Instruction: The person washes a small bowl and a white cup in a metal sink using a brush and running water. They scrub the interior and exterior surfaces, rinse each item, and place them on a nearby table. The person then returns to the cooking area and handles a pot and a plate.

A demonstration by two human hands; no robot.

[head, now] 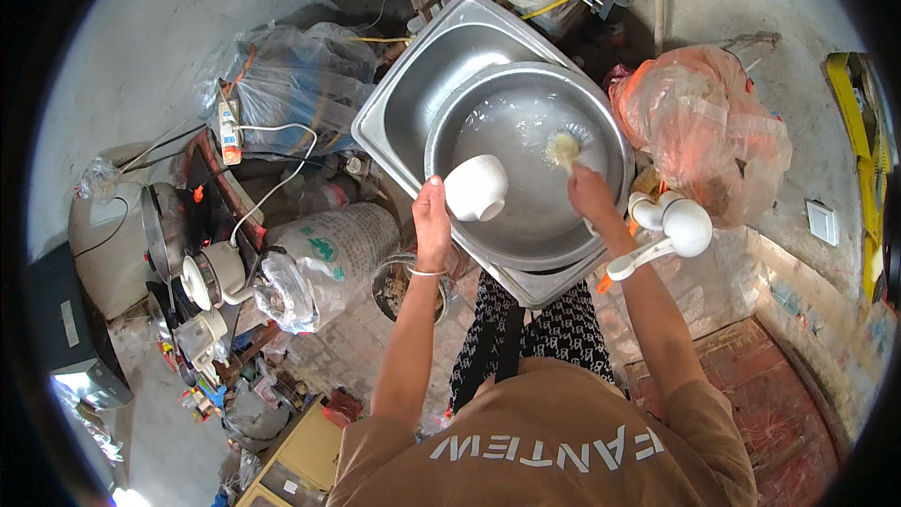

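Observation:
My left hand (431, 217) grips a white bowl (476, 186) by its rim, tilted so that its foot ring points down and to the right. The bowl is over the left side of a large round metal basin (507, 232), which holds water. In my right hand (591, 191) is the handle of a scrubbing brush (563, 149); its pale head is at the water near the basin's right side, with ripples around it. The basin sits in a stainless steel sink (450, 53). The bowl's inside is turned away from view.
A white faucet (684, 227) juts in beside my right forearm. An orange plastic-wrapped bundle (704, 127) stands right of the sink, a plastic-covered blue object (288, 98) to its left. A woven sack (338, 246), a bucket (408, 289) and a white kettle (215, 273) are at left.

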